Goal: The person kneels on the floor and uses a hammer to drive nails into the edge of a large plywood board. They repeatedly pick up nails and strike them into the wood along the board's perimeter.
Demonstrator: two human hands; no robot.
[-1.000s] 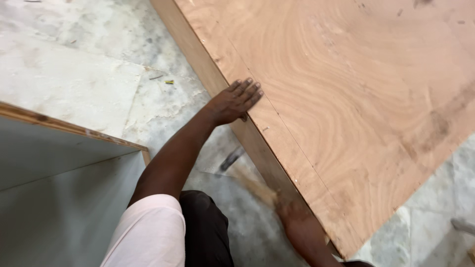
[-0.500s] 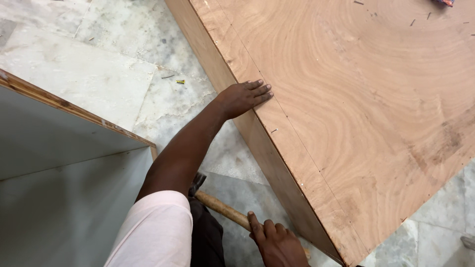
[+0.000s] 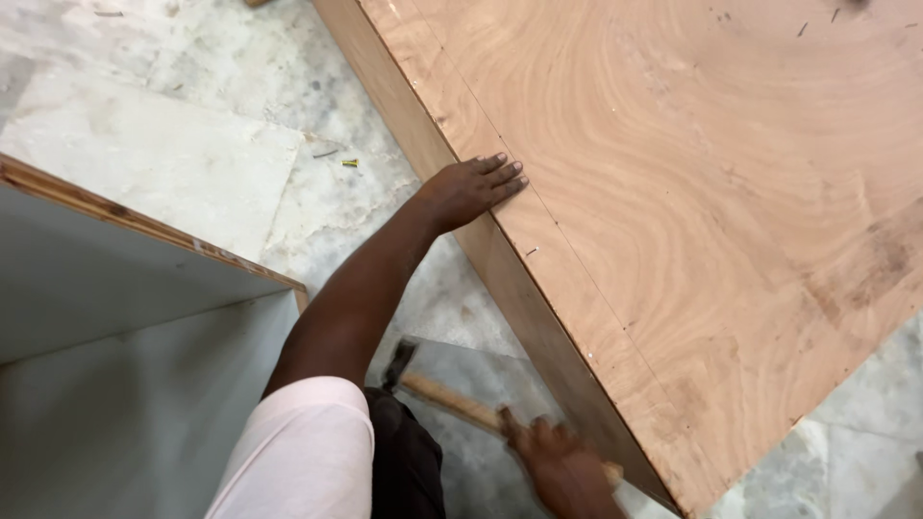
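On the near edge of the large reddish plywood panel (image 3: 692,211), the left hand (image 3: 471,187) lies flat, fingers spread wide, likely steadying it. Lower down, the right hand (image 3: 562,471) has its grip closed around a wooden-handled hammer (image 3: 437,389), low beside the panel's side.

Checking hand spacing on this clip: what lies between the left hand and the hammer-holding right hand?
In the head view, only the plywood panel edge and grey marble floor lie between the left hand and the right hand gripping the hammer.
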